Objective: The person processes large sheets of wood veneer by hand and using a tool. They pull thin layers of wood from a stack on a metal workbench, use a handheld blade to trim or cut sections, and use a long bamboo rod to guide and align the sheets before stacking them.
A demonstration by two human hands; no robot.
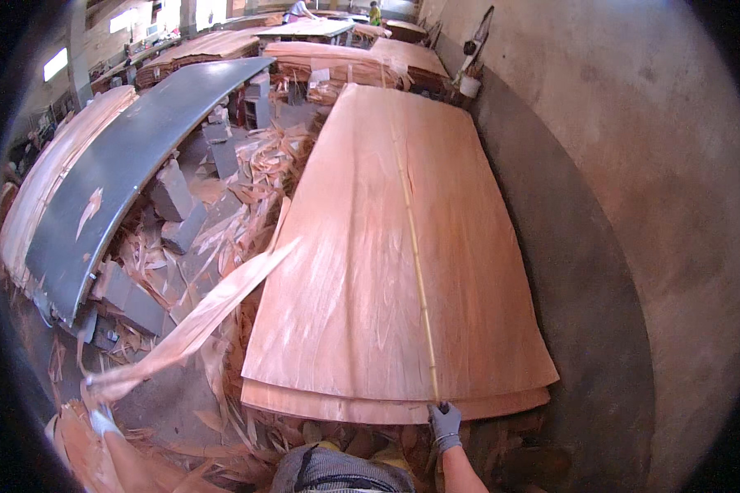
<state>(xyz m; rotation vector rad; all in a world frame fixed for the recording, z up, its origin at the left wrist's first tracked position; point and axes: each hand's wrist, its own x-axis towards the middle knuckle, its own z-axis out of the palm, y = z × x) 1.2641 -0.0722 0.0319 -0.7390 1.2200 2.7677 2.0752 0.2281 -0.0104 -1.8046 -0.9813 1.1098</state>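
- small pale paper-like patch (319,76) on a far reddish veneer stack (337,57); any writing is too small to read.
- grey-gloved right hand (446,427): fingers clenched around the near end of a long, thin, yellow wooden stick (420,283), which runs away from them over wide reddish-tan veneer sheets (329,329).
- blurred, pale-gloved left hand (103,422): beside the near end of a long tan veneer strip (210,319); cannot tell whether its fingers grasp it.

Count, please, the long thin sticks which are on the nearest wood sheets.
1: the stick lies lengthwise along the top wood sheet, its near end at the right hand. Others could be hidden underneath.
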